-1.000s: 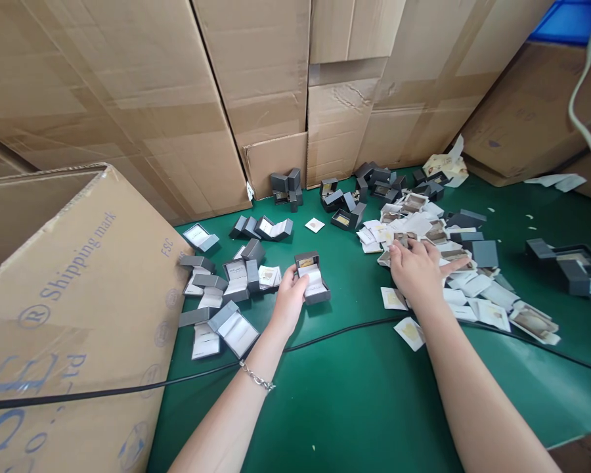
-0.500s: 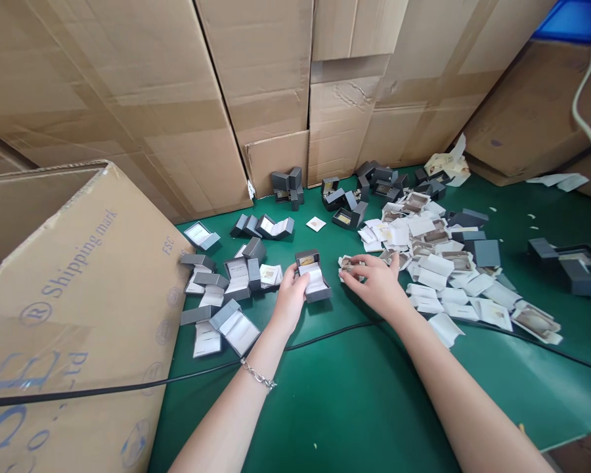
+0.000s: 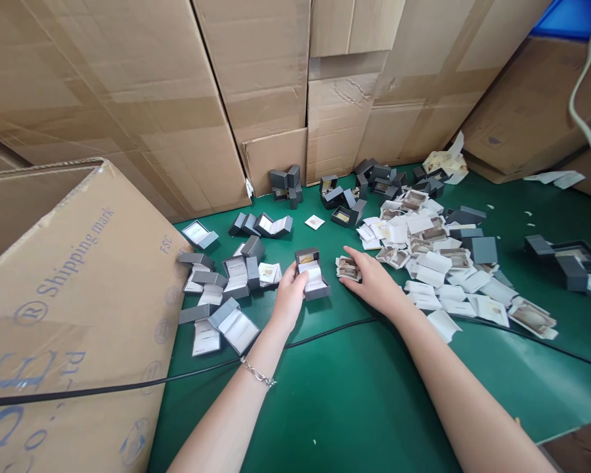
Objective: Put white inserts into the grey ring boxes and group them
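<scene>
My left hand [image 3: 289, 294] grips an open grey jewellery box [image 3: 313, 274] with a white lining, resting on the green table [image 3: 354, 387]. My right hand [image 3: 374, 281] lies just to its right, fingers closed on a small white card packet [image 3: 349, 268] at the table surface. A heap of similar white packets [image 3: 438, 263] spreads to the right of that hand. More open grey boxes [image 3: 226, 289] lie to the left of my left hand.
Large cardboard cartons [image 3: 256, 92] wall the back of the table, and one carton [image 3: 64, 309] marked "Shipping mark" lies at the left. A black cable [image 3: 325, 334] runs across the table under my forearms. More grey boxes [image 3: 566, 259] sit at the right.
My right hand left the packet heap and moved left with a packet, stopping beside the open box. My left hand stayed on the box.
</scene>
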Motion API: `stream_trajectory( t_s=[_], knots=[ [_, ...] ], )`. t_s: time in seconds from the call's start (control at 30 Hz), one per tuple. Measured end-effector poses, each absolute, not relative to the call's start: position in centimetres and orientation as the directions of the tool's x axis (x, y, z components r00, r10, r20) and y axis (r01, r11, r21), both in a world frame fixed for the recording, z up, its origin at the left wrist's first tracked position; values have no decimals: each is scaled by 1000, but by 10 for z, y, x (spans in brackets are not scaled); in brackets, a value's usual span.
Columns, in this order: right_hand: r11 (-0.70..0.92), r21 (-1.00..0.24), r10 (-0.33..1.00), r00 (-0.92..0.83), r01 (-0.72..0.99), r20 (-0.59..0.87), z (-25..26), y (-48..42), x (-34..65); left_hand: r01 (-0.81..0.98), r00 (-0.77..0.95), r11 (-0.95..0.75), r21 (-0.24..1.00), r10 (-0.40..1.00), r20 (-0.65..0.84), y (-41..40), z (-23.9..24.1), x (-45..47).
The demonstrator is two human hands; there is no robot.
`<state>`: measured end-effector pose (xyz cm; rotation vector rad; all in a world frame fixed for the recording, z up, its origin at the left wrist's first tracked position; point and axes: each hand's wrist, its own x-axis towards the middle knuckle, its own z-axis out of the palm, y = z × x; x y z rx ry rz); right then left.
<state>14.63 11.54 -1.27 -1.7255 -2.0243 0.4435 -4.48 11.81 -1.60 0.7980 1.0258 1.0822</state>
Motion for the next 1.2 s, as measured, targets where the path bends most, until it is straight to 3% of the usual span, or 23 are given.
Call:
stream_trajectory(
  t_s=[0.2,0.5,0.8,0.93,1.2],
  knots=[
    [185,-619,968,-33,764,248,-3,114,137,-353,145,319,880,947,-286,119,-15,-46],
    [247,-783,956,-13,571,292,1,105,117,-330,140,318,889,948,-287,118,-14,-45],
    [327,-724,933,-86,607,350,6,100,116,-281,182,321,905,943,-278,119,-16,-44],
    [325,-689,939,-133,648,317,12,97,118,-250,174,322,913,943,-285,119,-14,-44],
    [186,-874,982,-102,448,157,20,88,110,-258,204,313,914,942,-266,117,-8,-44]
  ],
)
